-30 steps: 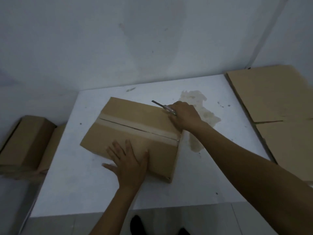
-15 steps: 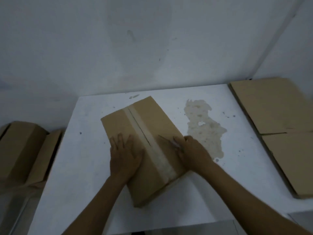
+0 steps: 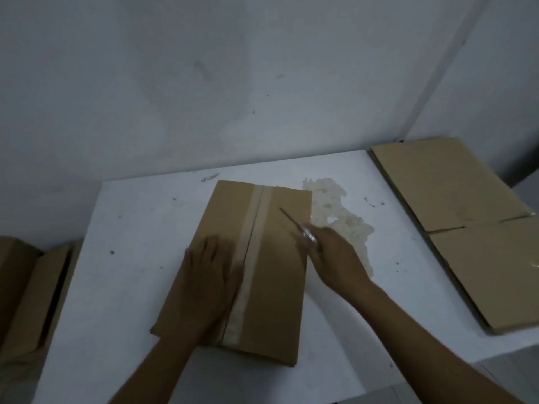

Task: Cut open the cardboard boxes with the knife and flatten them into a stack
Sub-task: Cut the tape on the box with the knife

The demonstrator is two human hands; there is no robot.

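Left hand [image 3: 208, 275] lies flat with fingers straight, pressing the cardboard box [image 3: 280, 301] just left of its taped seam [image 3: 253, 228]. Right hand [image 3: 335, 258] grips the knife [image 3: 293, 223], fingers curled round the handle. The blade points up-left over the box's right panel; cannot tell if it touches. Box sits mid-table [image 3: 116, 258], reaching toward the near edge. Flattened cardboard [image 3: 452, 205] lies at the right edge. Dried stain [image 3: 344, 223] just right of the box. More boxes [image 3: 29, 287] stand beyond the left edge.

On white table [image 3: 116, 287]: brown taped cardboard box [image 3: 280, 301], slim metal knife [image 3: 293, 221] over its right half. Right: flattened brown cardboard sheets [image 3: 455, 205]. Left, off table: more cardboard boxes [image 3: 35, 287].
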